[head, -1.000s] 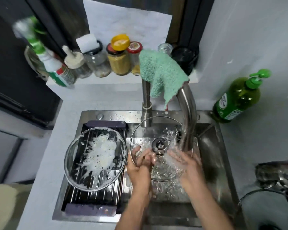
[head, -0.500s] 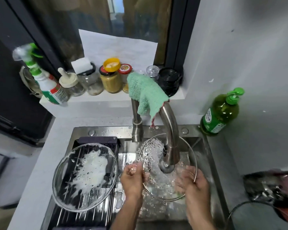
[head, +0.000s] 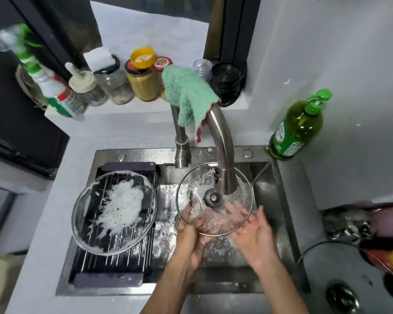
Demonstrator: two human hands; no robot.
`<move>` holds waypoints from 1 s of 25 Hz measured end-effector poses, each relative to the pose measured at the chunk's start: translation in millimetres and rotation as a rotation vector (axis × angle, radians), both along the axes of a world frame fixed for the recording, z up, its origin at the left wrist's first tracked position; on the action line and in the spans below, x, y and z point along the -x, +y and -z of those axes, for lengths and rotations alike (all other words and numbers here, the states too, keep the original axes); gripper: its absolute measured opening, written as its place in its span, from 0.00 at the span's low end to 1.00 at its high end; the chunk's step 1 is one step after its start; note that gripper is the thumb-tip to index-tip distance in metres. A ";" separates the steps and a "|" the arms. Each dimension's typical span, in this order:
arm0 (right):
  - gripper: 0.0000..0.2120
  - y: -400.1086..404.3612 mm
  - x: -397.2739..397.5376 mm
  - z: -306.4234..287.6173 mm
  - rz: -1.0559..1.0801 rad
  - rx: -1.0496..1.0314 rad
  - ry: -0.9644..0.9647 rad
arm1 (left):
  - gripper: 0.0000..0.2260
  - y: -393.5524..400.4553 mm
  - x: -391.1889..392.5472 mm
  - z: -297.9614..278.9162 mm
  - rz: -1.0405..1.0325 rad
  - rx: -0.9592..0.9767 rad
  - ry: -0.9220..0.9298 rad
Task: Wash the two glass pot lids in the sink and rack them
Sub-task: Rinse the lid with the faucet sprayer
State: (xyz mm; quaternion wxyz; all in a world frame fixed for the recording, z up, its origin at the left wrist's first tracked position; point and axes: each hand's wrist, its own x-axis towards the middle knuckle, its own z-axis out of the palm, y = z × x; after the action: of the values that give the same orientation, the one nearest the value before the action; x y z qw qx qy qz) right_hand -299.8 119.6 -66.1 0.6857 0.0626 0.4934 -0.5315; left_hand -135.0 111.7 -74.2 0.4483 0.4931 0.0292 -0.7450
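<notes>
Water from the curved steel tap (head: pixel 222 150) runs onto a round glass pot lid (head: pixel 197 186) tilted over the steel sink (head: pixel 279 200). The left hand (head: pixel 192 232) grips its near-left rim; the right hand (head: pixel 253 234) lies behind it, fingers (head: pixel 234 211) straight. A second, soapy glass lid (head: pixel 114 211) rests on the dark rack (head: pixel 114 264), left.

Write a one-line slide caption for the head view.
Left hand grips a glass lid under the faucet while the right hand rubs it; a soapy lid waits on the rack.
</notes>
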 end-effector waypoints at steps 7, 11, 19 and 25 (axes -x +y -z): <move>0.27 -25.1 -20.7 5.5 -0.374 -0.063 -0.078 | 0.20 18.3 -18.9 11.7 0.275 -0.065 0.204; 0.20 -10.4 -5.7 8.3 -0.334 0.065 0.027 | 0.18 14.8 -20.7 13.8 0.348 -0.146 0.157; 0.13 -16.8 -37.0 -12.9 -0.678 0.056 1.373 | 0.17 4.6 -30.0 19.8 0.200 -0.056 -0.146; 0.14 -12.9 -52.9 -17.4 -0.894 0.299 1.946 | 0.16 12.1 -19.4 29.0 0.253 -0.162 -0.249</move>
State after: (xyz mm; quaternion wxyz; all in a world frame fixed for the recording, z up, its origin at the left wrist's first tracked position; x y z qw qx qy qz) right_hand -246.9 106.7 -48.7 0.1322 -0.6564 0.7345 -0.1099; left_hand -115.6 123.8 -103.2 0.3100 0.6157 -0.0289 -0.7238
